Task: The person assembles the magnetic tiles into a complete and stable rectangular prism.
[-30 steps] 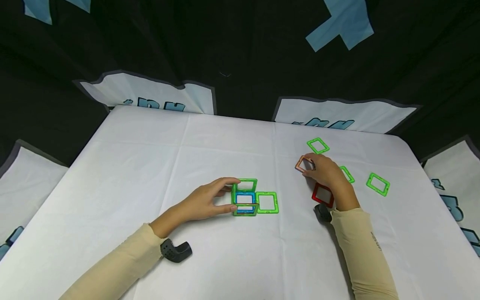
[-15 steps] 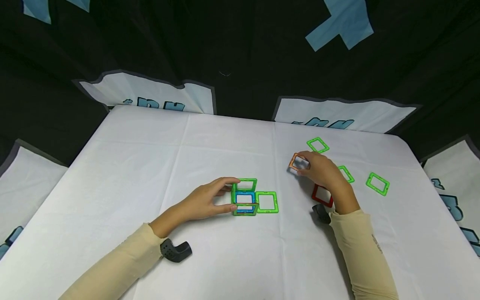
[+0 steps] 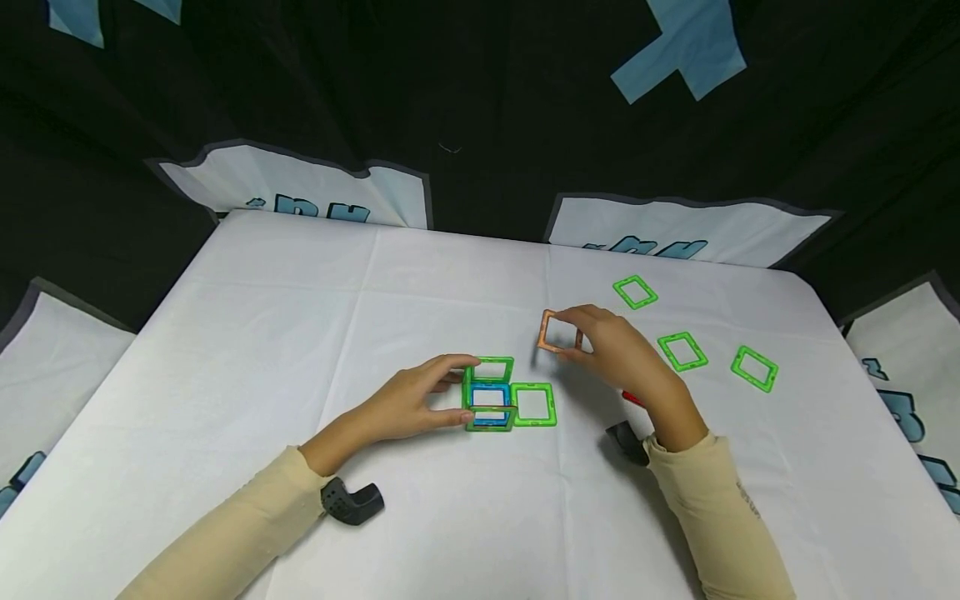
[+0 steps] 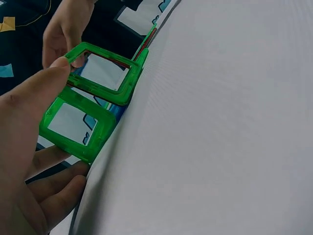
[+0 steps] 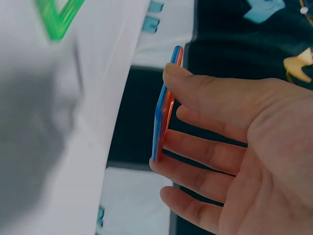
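Note:
My left hand (image 3: 408, 404) steadies a small box of magnetic tiles, thumb on the near green wall (image 4: 95, 95) and fingers at the far side. Green tiles stand upright around a flat blue tile (image 3: 491, 387). Flat on the table, a further green tile (image 3: 552, 405) adjoins the box's right side. My right hand (image 3: 618, 350) pinches an orange magnetic tile (image 3: 543, 329) by its edges, raised above the table to the right of the box. In the right wrist view, a blue layer (image 5: 159, 115) lies flush against the orange one between thumb and fingers.
Three loose green tiles lie at the right: one farther back (image 3: 647, 288), one beside my right wrist (image 3: 692, 364), one farther right (image 3: 772, 379). A red tile (image 3: 632, 398) is mostly hidden under my right forearm. A dark curtain (image 3: 480, 108) hangs behind the white table (image 3: 300, 275).
My right hand has lifted the orange tile and carried it left toward the box, uncovering the middle loose green tile and covering more of the red one. The left hand stays still.

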### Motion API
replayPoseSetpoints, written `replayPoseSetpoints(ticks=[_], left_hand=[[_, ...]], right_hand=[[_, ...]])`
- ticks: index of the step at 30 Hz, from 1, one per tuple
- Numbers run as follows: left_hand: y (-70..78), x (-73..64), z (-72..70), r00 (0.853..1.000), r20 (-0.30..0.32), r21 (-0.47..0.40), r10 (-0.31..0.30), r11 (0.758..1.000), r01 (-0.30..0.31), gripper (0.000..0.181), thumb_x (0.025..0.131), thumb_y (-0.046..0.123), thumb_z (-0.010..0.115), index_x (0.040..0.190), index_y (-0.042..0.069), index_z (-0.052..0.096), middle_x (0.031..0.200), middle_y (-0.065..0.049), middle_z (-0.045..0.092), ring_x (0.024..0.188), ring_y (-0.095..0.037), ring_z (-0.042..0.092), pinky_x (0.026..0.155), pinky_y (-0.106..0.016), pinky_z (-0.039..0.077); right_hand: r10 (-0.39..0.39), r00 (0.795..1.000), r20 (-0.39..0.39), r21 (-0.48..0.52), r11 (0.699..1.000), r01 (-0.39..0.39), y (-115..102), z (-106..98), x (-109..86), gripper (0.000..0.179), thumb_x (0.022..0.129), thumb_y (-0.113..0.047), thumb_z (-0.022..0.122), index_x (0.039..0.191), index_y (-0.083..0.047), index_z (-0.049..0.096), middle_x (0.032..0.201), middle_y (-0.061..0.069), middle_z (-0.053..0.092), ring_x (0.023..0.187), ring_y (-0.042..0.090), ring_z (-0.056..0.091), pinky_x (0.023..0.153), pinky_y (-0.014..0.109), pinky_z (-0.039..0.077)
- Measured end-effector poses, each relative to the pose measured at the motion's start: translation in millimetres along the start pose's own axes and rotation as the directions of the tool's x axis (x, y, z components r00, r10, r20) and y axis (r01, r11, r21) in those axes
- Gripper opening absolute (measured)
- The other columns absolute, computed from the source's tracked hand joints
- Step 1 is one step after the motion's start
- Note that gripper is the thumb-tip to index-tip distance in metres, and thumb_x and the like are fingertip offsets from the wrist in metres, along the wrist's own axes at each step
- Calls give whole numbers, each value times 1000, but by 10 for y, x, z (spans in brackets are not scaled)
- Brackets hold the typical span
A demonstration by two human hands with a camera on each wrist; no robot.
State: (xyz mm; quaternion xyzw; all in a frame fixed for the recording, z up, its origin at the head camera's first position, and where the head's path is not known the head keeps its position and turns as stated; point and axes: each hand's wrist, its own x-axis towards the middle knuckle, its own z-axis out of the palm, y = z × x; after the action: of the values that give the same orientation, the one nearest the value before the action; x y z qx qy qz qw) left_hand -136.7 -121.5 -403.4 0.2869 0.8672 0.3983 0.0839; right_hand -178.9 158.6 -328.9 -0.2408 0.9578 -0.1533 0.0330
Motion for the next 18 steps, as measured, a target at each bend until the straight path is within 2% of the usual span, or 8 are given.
replayPoseSetpoints(ticks=[5, 11, 18], left_hand=[[1, 8, 4, 1000, -4, -28, -13, 1000, 13, 69, 78, 41, 68, 136, 25, 35, 131, -1, 51, 113, -16, 56, 94, -28, 48], [4, 2, 1, 999, -5, -17, -41, 999, 41, 75, 77, 42, 69, 139, 24, 30, 130, -5, 52, 113, -17, 57, 92, -30, 50], [-13, 6, -3, 999, -8, 1, -44, 999, 44, 76, 77, 44, 68, 139, 23, 29, 125, -5, 57, 110, -16, 58, 91, -32, 50]], right_hand=[[-124, 992, -31, -7, 992, 124, -180, 5, -57, 53, 78, -17, 72, 127, -9, 52, 124, 11, 55, 97, 24, 57, 87, 39, 50], [-244, 969, -27, -11, 970, 243, -367, 60, -90, 52, 77, -23, 73, 125, -10, 54, 123, 11, 57, 112, 27, 55, 94, 43, 48], [-289, 955, -68, -40, 957, 287, -505, 188, -60, 50, 77, -26, 73, 122, -10, 57, 122, 10, 58, 113, 26, 54, 95, 44, 47]])
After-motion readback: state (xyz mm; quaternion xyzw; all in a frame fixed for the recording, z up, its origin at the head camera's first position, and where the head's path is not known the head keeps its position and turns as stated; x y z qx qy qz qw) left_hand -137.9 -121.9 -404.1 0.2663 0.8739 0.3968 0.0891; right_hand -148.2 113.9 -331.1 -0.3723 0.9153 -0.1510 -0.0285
